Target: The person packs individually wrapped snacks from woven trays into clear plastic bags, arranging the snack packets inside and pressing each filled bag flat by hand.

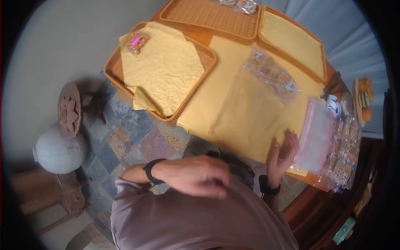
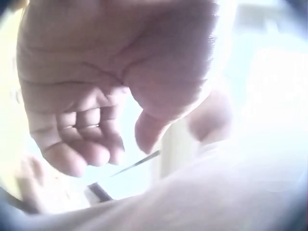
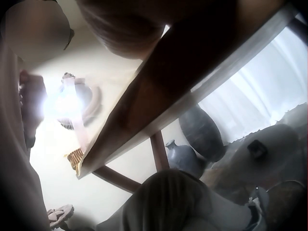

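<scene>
My left hand (image 1: 196, 177) is in front of my torso, short of the table, its fingers loosely bent. In the left wrist view the palm (image 2: 115, 62) shows with nothing in the fingers. My right hand (image 1: 285, 154) is at the near table edge with fingers extended, just left of a stack of clear plastic bags with pink edges (image 1: 314, 135). A large clear plastic bag (image 1: 246, 112) lies on the yellow paper (image 1: 196, 112), with several wrapped snack packets (image 1: 273, 75) at its far end. The right wrist view mostly shows the table's underside (image 3: 159, 91).
On the left, a wicker tray (image 1: 210, 58) holds crumpled yellow paper and a pink-labelled packet (image 1: 137, 42). Two more trays, one wicker (image 1: 208, 18) and one paper-lined (image 1: 291, 39), stand at the back. Wrapped packets (image 1: 343, 154) crowd the right edge. A round white jar (image 1: 60, 150) stands left.
</scene>
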### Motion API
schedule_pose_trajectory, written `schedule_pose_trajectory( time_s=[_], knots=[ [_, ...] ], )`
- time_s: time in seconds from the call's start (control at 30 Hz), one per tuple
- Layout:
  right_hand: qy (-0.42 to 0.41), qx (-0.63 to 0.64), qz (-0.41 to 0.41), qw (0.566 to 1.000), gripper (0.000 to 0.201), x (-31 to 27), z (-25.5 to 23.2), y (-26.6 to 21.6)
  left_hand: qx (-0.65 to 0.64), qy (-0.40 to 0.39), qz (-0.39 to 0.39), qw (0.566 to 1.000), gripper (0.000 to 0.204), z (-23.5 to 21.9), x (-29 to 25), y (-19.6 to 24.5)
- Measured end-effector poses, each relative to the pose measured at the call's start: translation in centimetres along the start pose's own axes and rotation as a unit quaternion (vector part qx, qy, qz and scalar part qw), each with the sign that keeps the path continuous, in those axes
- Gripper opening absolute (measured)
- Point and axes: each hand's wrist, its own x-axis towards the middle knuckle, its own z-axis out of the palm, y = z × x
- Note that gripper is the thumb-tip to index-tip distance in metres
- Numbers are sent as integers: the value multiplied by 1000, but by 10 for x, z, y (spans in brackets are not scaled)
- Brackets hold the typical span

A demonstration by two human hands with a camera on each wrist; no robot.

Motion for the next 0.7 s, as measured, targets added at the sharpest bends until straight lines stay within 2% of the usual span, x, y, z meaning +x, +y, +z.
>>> schedule_pose_trajectory(
  time_s=[0.03, 0.07, 0.1, 0.13, 0.2, 0.23, 0.33, 0.37, 0.43, 0.47, 0.53, 0.6, 0.7],
  knots=[
    [0, -5, -3, 1000, 43, 1, 1, 0, -107, -76, 25, 991, 28, 1, 3, 14],
    [-1, -14, -5, 1000, 44, 0, -1, 0, -95, -155, 111, 977, 37, 0, 13, 27],
    [-1, -12, -1, 1000, 44, -1, 1, 3, -127, -182, 140, 965, 37, 10, 14, 35],
    [-8, -8, -3, 1000, 44, 0, 1, 3, -128, -175, 138, 967, 37, 12, 20, 42],
    [-18, -9, -5, 1000, 43, -1, -1, 3, -38, -238, 156, 958, 34, 13, 30, 49],
    [-23, -10, -3, 1000, 43, -1, -2, 3, -43, -235, 156, 958, 34, 16, 28, 49],
    [-17, -12, -13, 1000, 42, -1, -1, 8, 5, -146, 168, 975, 33, 20, 26, 49],
    [-9, 11, -27, 1000, 41, -1, 1, 12, -8, -149, 166, 975, 33, 16, 31, 50],
    [-19, 29, -20, 999, 41, -3, 5, 14, -66, 48, 161, 984, 23, 0, 40, 54],
    [-35, 6, -28, 999, 40, 0, 2, 11, -92, 56, 148, 983, 23, 0, 43, 69],
    [-63, -20, -24, 998, 40, 0, -5, 7, 44, 116, 102, 987, 19, 1, 48, 97],
    [-59, -17, -72, 996, 41, 4, -2, 15, 44, 113, 120, 985, 19, 1, 47, 96],
    [-59, -20, -47, 997, 41, 1, -4, 16, 3, 99, 114, 989, 20, 1, 47, 93]
  ],
)
